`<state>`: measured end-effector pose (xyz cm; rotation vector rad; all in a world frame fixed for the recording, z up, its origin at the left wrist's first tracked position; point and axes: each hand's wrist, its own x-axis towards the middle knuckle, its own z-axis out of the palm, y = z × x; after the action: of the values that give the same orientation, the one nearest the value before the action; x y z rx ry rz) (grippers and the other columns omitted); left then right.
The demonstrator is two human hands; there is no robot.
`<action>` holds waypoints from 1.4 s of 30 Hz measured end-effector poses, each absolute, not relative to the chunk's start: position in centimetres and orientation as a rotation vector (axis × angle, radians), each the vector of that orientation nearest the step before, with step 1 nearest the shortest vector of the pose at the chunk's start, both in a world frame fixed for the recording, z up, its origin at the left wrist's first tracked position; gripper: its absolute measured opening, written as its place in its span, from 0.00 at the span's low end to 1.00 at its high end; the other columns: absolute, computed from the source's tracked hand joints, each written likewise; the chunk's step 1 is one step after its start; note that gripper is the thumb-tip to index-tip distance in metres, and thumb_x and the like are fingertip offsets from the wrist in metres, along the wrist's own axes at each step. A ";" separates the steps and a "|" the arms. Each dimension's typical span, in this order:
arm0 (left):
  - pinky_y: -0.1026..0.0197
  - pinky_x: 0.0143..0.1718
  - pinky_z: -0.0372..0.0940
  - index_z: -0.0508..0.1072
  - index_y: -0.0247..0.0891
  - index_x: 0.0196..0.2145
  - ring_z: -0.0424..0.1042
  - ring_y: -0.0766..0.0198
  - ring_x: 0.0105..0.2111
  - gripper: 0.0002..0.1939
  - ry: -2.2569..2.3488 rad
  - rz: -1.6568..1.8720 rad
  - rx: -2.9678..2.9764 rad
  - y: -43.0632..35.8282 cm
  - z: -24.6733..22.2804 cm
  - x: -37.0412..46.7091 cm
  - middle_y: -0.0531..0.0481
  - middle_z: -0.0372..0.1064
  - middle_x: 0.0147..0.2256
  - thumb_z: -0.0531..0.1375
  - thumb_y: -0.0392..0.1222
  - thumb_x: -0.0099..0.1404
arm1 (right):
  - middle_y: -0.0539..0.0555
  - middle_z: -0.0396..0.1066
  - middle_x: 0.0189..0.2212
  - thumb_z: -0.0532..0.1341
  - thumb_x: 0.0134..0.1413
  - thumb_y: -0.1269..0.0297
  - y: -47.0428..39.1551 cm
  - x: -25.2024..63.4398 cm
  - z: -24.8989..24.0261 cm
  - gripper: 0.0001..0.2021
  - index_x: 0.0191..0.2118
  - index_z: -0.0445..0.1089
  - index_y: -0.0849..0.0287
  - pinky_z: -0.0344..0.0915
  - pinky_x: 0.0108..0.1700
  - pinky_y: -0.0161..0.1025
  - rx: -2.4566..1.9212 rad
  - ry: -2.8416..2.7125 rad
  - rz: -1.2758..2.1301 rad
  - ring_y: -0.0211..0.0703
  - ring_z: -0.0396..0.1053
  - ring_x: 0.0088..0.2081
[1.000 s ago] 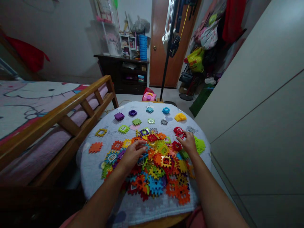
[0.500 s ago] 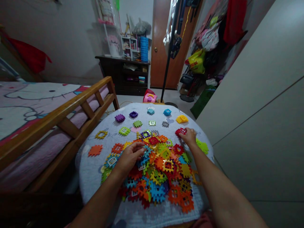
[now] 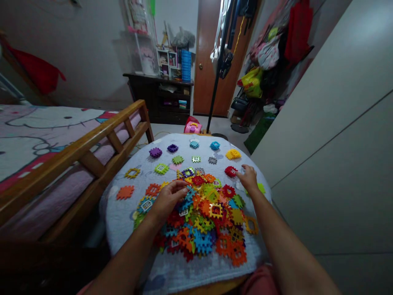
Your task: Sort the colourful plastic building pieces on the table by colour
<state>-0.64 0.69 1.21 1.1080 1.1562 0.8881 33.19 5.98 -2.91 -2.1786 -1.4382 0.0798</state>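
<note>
**Ana:** Tabletop (image 3: 123,229) first: round, under a pale quilted cover, wedged between the wooden bed rail (image 3: 92,143) and the grey wardrobe (image 3: 322,143). What sits on it?

**Ben:** Mostly one big heap of tiles (image 3: 202,221), toothed plastic squares in every colour, covering the near half. Beyond it, small single-colour groups lie apart in rows: purple tile (image 3: 155,152), blue tile (image 3: 215,145), yellow stack (image 3: 233,154), an orange tile (image 3: 125,191) off to the left.

**Ana:** So how far along does the sorting look?

**Ben:** Early, I'd judge. A dozen or so spots are laid out, but the heap holds nearly everything, so most of the work is left.

**Ana:** And the hands?

**Ben:** Left hand (image 3: 167,200) rests on the far left slope of the heap, fingers curled down among the tiles; whether its grip has closed on one I cannot tell. Right hand (image 3: 249,180) is stretched out past the heap's far right edge, fingertips at the red stack (image 3: 230,171), just touching it, grip loose and flat with nothing visibly pinched. A green tile (image 3: 260,188) peeks out beside that wrist
</note>
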 end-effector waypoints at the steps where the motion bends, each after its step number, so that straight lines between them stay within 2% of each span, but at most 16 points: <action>1: 0.65 0.31 0.62 0.71 0.37 0.39 0.69 0.66 0.31 0.19 1.150 0.894 1.110 0.6 1.2 -0.7 0.51 0.71 0.33 0.65 0.50 0.51 | 0.66 0.69 0.46 0.62 0.47 0.61 5.3 33.1 -2.2 0.23 0.48 0.68 0.68 0.58 0.53 0.45 -2.138 -1.393 0.126 0.54 0.65 0.50; 6: 0.65 0.30 0.62 0.71 0.37 0.38 0.69 0.66 0.31 0.19 1.148 0.909 1.118 0.5 1.3 -1.4 0.51 0.71 0.33 0.65 0.49 0.51 | 0.58 0.73 0.40 0.59 0.47 0.57 1.1 31.8 0.9 0.18 0.43 0.69 0.62 0.66 0.42 0.41 -1.947 -1.247 0.440 0.46 0.70 0.38; 10: 0.64 0.30 0.62 0.71 0.36 0.38 0.69 0.65 0.30 0.20 1.147 0.911 1.103 0.6 1.5 -1.9 0.52 0.71 0.32 0.66 0.50 0.49 | 0.56 0.73 0.35 0.59 0.48 0.58 -2.3 30.2 1.5 0.16 0.42 0.70 0.62 0.65 0.39 0.39 -1.928 -1.454 0.704 0.45 0.71 0.36; 14: 0.63 0.30 0.62 0.71 0.36 0.36 0.69 0.65 0.28 0.20 1.178 0.915 1.117 0.9 1.6 -2.3 0.52 0.71 0.30 0.66 0.49 0.48 | 0.57 0.74 0.35 0.58 0.51 0.60 -4.5 28.6 0.4 0.15 0.43 0.69 0.62 0.63 0.37 0.38 -1.995 -1.764 0.823 0.45 0.70 0.36; 19: 0.63 0.31 0.63 0.72 0.36 0.37 0.69 0.65 0.29 0.21 1.186 0.906 1.160 1.3 1.1 -2.6 0.52 0.71 0.31 0.66 0.50 0.48 | 0.56 0.73 0.41 0.59 0.51 0.61 -4.8 28.0 0.0 0.15 0.45 0.69 0.58 0.62 0.39 0.37 -2.043 -1.989 0.804 0.46 0.69 0.40; 25: 0.64 0.29 0.62 0.71 0.36 0.36 0.69 0.65 0.28 0.19 1.208 0.889 1.150 1.3 1.1 -2.2 0.53 0.71 0.29 0.65 0.49 0.48 | 0.59 0.72 0.41 0.59 0.51 0.62 -3.8 28.6 0.3 0.14 0.42 0.69 0.62 0.62 0.41 0.38 -2.047 -1.997 0.763 0.48 0.69 0.41; 30: 0.63 0.30 0.62 0.71 0.36 0.37 0.69 0.65 0.28 0.18 1.207 0.874 1.185 1.1 0.9 -1.9 0.52 0.71 0.30 0.65 0.49 0.50 | 0.59 0.72 0.42 0.58 0.50 0.62 -3.7 28.6 0.5 0.13 0.42 0.70 0.61 0.62 0.43 0.39 -2.027 -2.031 0.772 0.48 0.69 0.42; 33: 0.63 0.30 0.62 0.71 0.37 0.37 0.69 0.65 0.29 0.18 1.196 0.882 1.193 1.1 0.6 -1.8 0.52 0.71 0.30 0.65 0.48 0.50 | 0.62 0.69 0.47 0.60 0.49 0.62 -3.8 28.4 0.7 0.19 0.47 0.69 0.63 0.61 0.48 0.41 -2.072 -2.061 0.779 0.52 0.66 0.48; 38: 0.64 0.29 0.61 0.71 0.37 0.36 0.68 0.66 0.27 0.16 1.185 0.875 1.199 1.0 0.8 -1.8 0.53 0.70 0.28 0.64 0.48 0.50 | 0.66 0.62 0.55 0.63 0.46 0.58 -4.0 28.1 0.3 0.34 0.59 0.58 0.66 0.56 0.55 0.42 -2.124 -2.081 0.831 0.53 0.60 0.56; 42: 0.63 0.30 0.62 0.71 0.37 0.36 0.68 0.65 0.27 0.17 1.189 0.871 1.207 0.8 1.2 -1.7 0.53 0.70 0.28 0.64 0.48 0.50 | 0.64 0.63 0.54 0.63 0.47 0.58 -3.9 28.0 -0.1 0.32 0.58 0.60 0.64 0.56 0.55 0.43 -2.066 -2.090 0.846 0.53 0.61 0.54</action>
<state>-1.73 0.83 1.17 1.2073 1.1891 0.8707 28.00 -3.91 -0.05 -2.0655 -2.0903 0.8456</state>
